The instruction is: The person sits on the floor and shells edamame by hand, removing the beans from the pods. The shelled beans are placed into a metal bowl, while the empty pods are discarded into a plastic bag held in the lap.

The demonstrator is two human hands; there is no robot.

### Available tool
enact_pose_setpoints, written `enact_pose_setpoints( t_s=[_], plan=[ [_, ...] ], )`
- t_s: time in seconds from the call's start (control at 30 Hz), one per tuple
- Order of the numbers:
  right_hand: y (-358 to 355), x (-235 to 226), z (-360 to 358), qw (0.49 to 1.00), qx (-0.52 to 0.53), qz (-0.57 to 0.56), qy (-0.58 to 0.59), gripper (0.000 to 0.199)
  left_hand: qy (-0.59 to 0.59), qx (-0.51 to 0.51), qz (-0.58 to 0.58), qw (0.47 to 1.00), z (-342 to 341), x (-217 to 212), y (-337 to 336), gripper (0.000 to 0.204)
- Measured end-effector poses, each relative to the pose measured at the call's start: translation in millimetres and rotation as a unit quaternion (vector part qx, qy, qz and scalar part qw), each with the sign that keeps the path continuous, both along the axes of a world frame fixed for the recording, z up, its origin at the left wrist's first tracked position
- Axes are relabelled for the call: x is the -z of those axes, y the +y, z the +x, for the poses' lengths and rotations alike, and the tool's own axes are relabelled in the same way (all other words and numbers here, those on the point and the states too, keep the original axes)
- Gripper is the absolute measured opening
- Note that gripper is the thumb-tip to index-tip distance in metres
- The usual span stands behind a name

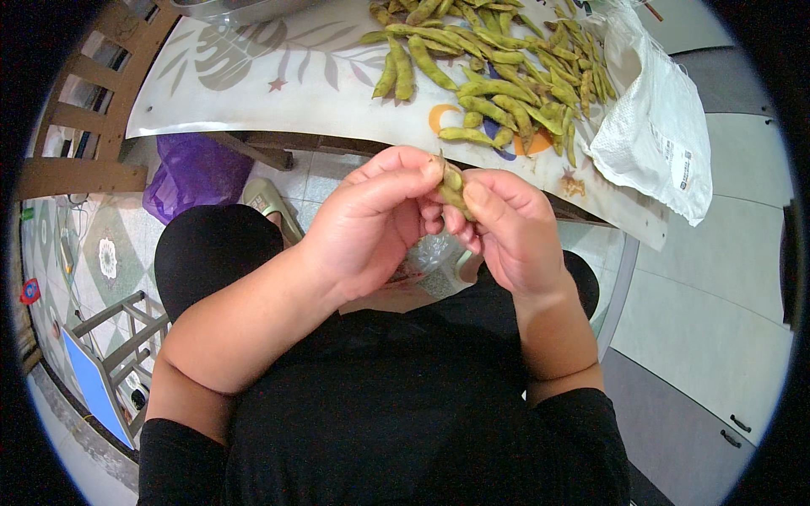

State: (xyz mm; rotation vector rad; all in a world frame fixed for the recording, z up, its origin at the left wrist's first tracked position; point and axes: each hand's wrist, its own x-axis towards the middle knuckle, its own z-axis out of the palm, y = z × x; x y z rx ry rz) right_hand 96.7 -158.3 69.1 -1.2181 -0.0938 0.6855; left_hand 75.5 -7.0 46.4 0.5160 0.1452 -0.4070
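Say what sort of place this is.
Probably a home kitchen or dining area: pale grey cabinet doors with black handles, a white leaf-patterned table cover, and heaped yellow-green bean pods.

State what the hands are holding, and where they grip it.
A green pod: the left fingers pinch it near its upper end, the right fingers along its lower part.
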Motion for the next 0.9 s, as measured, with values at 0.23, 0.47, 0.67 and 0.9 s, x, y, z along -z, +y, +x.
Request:
enact_pose_setpoints(
  t_s=[0.23,0.47,0.67,0.9],
  plan=[
    [-7.4,-7.7,0.4,0.999,0.001,-0.052,-0.008,0.016,-0.039,-0.039,0.106,0.993,-6.0,-13.7,-4.5,0.013],
    [-10.0,-3.6,-2.0,0.997,0.022,-0.055,-0.056,0.015,-0.149,-0.073,0.199,0.966,-4.7,-3.8,-5.1,0.006],
    [-14.3,1.1,-0.6,0.999,0.001,0.017,0.029,0.011,-0.109,-0.068,0.113,0.985,-4.3,-3.8,-10.4,0.005],
    [-13.5,7.1,1.0,0.992,0.005,0.099,0.080,0.011,-0.010,-0.021,0.055,0.998,-3.2,-6.7,-11.8,0.007]
  ],
)
